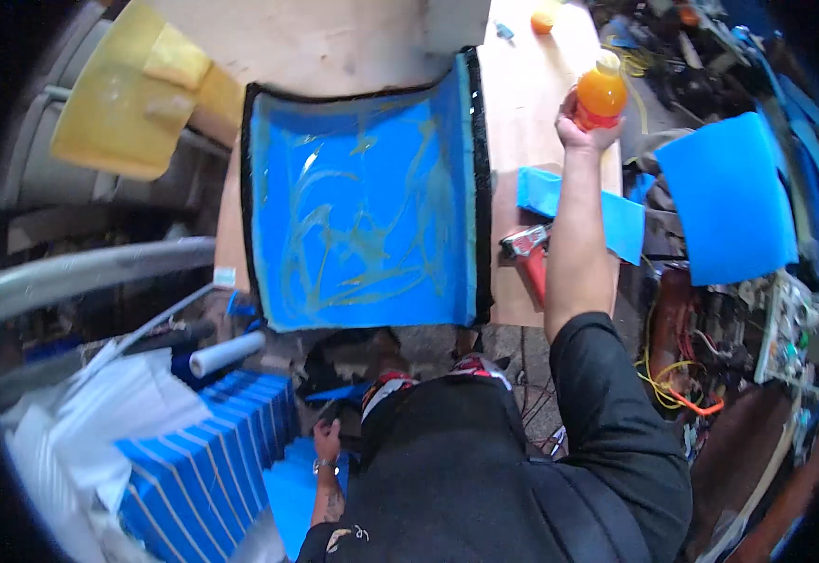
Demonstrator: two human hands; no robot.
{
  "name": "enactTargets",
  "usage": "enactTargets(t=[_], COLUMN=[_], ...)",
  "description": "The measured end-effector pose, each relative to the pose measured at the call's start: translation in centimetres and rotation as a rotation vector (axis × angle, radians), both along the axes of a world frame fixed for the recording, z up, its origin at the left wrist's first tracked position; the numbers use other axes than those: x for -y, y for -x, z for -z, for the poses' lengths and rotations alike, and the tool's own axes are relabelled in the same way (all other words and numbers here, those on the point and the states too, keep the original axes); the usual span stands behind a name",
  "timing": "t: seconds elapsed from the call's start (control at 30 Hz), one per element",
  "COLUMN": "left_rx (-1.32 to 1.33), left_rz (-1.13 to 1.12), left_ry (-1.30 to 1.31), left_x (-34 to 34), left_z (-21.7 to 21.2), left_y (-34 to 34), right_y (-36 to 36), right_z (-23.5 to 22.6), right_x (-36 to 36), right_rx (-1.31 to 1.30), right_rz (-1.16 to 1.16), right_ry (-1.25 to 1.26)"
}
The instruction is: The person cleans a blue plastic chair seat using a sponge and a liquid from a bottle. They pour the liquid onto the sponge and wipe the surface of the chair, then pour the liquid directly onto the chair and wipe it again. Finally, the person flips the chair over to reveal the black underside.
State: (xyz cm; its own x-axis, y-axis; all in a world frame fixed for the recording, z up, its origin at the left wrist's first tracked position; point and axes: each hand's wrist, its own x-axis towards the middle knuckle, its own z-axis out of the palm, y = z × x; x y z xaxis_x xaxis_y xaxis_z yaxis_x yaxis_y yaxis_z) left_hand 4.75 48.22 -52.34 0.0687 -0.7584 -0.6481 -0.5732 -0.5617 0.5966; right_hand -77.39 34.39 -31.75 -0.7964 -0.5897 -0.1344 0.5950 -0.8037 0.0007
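Observation:
My right hand [590, 129] is raised over the right side of the table, its fingers wrapped round a bottle [602, 92] of orange content with a pale top. Low at my left side hangs my left hand [327, 443], fingers curled; a small dark shape shows at its tips, too blurred to name. Close by it are blue sheets [297, 493]. Before me lies a blue panel [358, 216] with black edging and raised, curved sides. Shiny, yellowish smears run over its surface.
On the wooden table [513, 122] sit a red-handled tool with a silver head [527, 246], blue offcuts [578, 208] and a round orange thing [543, 21]. Yellow foam-like pieces [128, 103] stand far left. Blue striped blocks [203, 460] are lower left; a blue sheet [728, 202] and clutter, right.

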Motion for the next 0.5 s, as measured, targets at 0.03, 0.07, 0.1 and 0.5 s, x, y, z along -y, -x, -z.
enactTargets(t=[0.03, 0.07, 0.1, 0.5], left_rx=[0.144, 0.271, 0.220, 0.191], left_rz=[0.037, 0.065, 0.020, -0.110], left_ry=[0.018, 0.028, 0.044, 0.222], left_x=[-1.9, -3.9, -4.5, -5.9], left_z=[-2.1, -3.4, -3.6, -3.5], left_y=[0.7, 1.1, 2.0, 8.9], right_y=[-2.4, -7.4, -11.8, -33.2], right_z=[0.3, -1.8, -4.5, -1.6], right_x=[0.3, 0.3, -0.3, -0.8], right_rx=[-0.054, -0.197, -0.373, -1.927], right_rz=[-0.067, -0.060, -0.027, -0.454], right_ry=[-0.095, -0.326, -0.540, -0.451])
